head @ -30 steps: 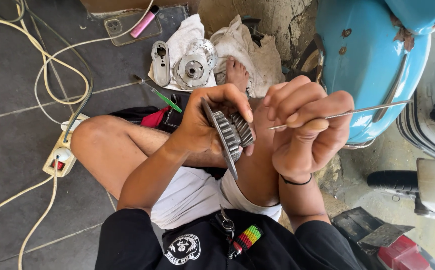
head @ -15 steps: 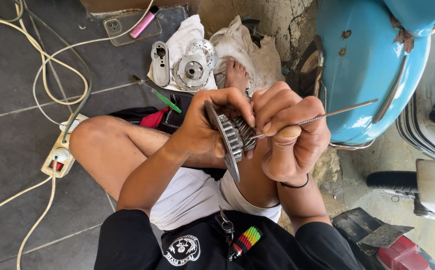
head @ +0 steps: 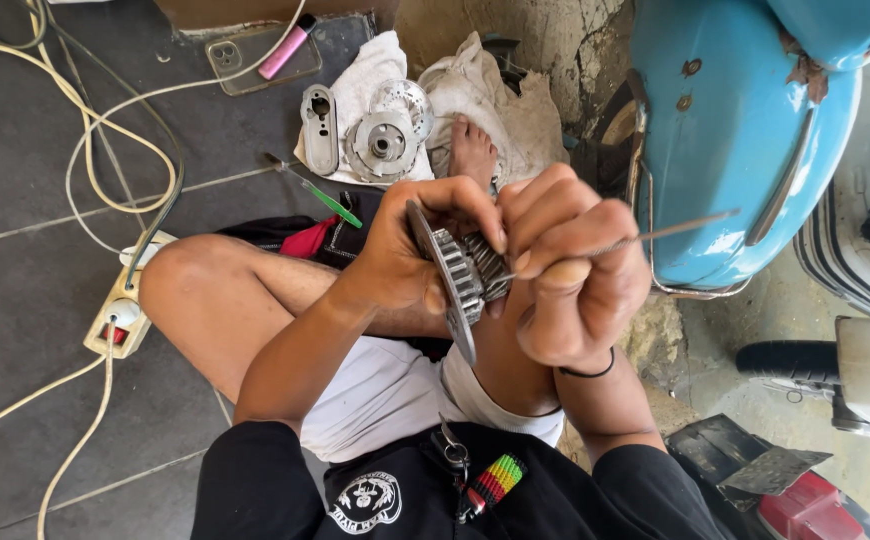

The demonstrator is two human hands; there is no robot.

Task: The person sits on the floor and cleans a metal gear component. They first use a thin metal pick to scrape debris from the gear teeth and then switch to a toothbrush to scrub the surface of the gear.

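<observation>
On the dark tiled floor (head: 15, 180) lie a white power strip (head: 125, 310), a green screwdriver (head: 320, 192) and metal parts on a rag (head: 375, 75), with a blue scooter (head: 745, 130) at right. Above the lap, the left hand (head: 405, 265) grips a toothed gear cluster (head: 460, 275). The right hand (head: 575, 280) is clenched around a thin metal rod (head: 675, 230), its tip apparently at the gear teeth.
</observation>
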